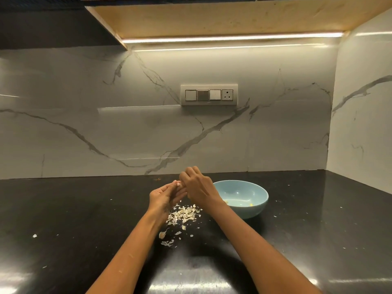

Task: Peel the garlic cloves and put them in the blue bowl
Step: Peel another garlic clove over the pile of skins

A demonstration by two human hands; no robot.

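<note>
My left hand is raised above the black counter, and its fingertips pinch a small pale garlic clove. My right hand meets it from the right, fingers curled at the same clove. Just right of my hands sits the light blue bowl, holding a few small peeled pieces at its bottom. A heap of papery garlic skins lies on the counter under my hands. One loose clove-shaped piece lies nearer to me.
The black counter runs wide to both sides, dotted with small skin flakes. A marble wall with a switch panel stands behind it, and another wall closes the right side.
</note>
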